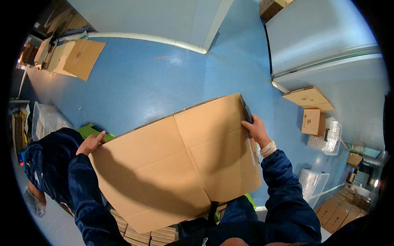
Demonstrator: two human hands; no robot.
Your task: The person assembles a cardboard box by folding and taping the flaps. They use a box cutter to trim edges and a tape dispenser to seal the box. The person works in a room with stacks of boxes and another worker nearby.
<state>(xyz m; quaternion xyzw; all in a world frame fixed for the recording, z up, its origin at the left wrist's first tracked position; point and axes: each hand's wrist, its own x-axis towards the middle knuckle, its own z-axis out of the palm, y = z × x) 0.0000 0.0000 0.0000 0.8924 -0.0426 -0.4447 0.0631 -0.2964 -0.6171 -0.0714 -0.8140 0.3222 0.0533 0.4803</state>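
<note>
Two hands flank one flattened cardboard carton (164, 164), a broad sheet lying between them. The right hand (257, 130) pinches its right edge beside a dark object (247, 111); the left hand (91, 143) meets the opposite edge with fingers mostly hidden, so I cannot tell whether it grips. If that side is merely propped, the sheet could slip or buckle along its creases; swinging leftward might bump the co-worker (51, 153) just beyond the left hand.
</note>
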